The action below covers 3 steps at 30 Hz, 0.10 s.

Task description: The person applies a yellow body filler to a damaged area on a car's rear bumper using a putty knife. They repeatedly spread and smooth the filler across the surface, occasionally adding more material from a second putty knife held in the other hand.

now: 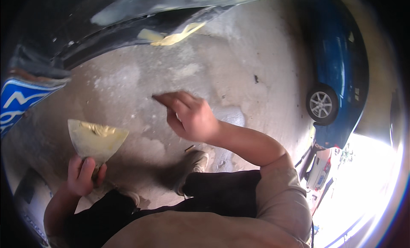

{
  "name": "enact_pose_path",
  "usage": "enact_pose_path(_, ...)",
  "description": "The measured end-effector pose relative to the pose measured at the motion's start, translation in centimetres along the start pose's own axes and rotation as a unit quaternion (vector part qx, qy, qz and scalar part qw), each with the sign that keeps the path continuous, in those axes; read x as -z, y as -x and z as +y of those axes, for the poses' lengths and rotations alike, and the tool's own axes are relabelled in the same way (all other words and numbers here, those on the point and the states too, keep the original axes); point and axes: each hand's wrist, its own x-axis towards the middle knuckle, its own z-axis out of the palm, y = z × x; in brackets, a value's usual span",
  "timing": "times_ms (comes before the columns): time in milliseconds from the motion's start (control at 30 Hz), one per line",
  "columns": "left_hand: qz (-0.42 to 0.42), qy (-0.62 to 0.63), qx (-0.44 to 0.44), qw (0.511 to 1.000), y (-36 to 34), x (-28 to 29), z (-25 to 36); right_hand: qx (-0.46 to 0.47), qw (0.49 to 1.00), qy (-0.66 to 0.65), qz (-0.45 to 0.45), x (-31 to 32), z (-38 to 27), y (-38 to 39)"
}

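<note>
My left hand (82, 178) grips the handle of a wide putty knife (95, 145) at the lower left, its blade pointing up and away from me. A lump of yellowish putty (100, 129) lies along the blade's far edge. In the middle, my right hand (194, 115) hangs above the floor with its fingers pressed together. Something thin and dark shows at its fingertips, too small to name. Beyond both hands is a dark car body panel (98, 46) with a pale smoothed patch (128, 13). A yellowish strip (183, 35) hangs at its lower edge.
A blue licence plate (21, 98) juts in at the left. The concrete floor (265, 47) has pale stains and a small stub (190, 148) near my shoe (200, 161). At the right stand a blue car (335, 47) and, farther off, a white car (318, 171) by bright daylight.
</note>
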Motion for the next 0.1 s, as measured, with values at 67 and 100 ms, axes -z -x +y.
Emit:
enact_pose_path(67, 0.017, 0.003, 0.018, 1.0, 0.1, -0.4, -0.6, 0.006, 0.989, 0.142, 0.049, 0.7, 2.3, -0.7)
enact_pose_path(100, 0.013, 0.005, 0.015, 1.0, 0.0, -0.6, -0.8, 0.0, 0.976, 0.212, 0.06, 0.7, 3.6, -1.3)
